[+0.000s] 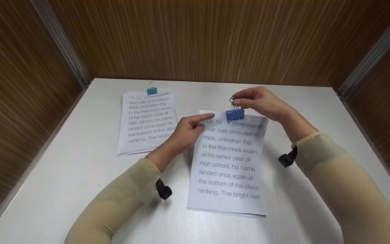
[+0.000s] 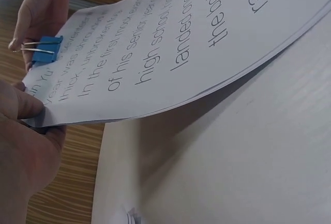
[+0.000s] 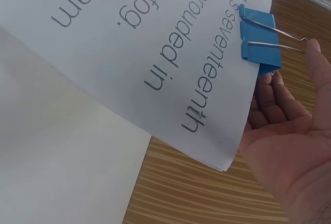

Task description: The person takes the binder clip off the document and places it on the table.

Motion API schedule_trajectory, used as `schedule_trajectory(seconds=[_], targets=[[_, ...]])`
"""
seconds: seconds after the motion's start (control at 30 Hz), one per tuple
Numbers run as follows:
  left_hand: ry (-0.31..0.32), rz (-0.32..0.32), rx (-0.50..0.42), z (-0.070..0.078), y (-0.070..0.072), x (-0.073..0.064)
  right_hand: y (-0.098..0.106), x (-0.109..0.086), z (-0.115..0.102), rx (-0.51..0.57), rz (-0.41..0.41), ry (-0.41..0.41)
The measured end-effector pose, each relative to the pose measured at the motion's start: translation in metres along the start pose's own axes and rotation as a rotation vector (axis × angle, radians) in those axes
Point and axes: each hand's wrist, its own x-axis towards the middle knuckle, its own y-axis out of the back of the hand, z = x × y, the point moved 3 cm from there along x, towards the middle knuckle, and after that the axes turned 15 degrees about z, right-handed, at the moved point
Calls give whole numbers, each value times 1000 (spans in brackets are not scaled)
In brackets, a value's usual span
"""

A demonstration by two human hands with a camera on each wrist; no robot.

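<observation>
A blue binder clip (image 1: 235,114) sits on the top edge of a printed paper stack (image 1: 229,162), its wire handles standing up. My right hand (image 1: 264,101) holds the clip by those handles, thumb on the front wire (image 3: 279,31) and fingers behind. With thumb and fingers, my left hand (image 1: 190,130) pinches the stack near its upper left corner. In the left wrist view the top of the stack (image 2: 129,63) is lifted and the sheets bow above the table.
To the left on the white table (image 1: 63,162) lies a second printed stack (image 1: 147,122) with a teal binder clip (image 1: 152,90) at its top. Wood-grain panels (image 1: 208,40) enclose the table at the back and sides.
</observation>
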Motion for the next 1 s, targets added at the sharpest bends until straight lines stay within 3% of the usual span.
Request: schedule_trajectory(seconds=[0.23,0.43,0.67,1.0], targets=[[19,27,8,-2,2,-1,7,-2,-7,77,156,34],[30,37,10,-4,4,-1,33,-6,1,124,296,-1],[37,44,13,-6,4,-1,72,-21,30,178,380,-85],[55,57,11,-11,6,0,116,-49,81,93,415,-176]])
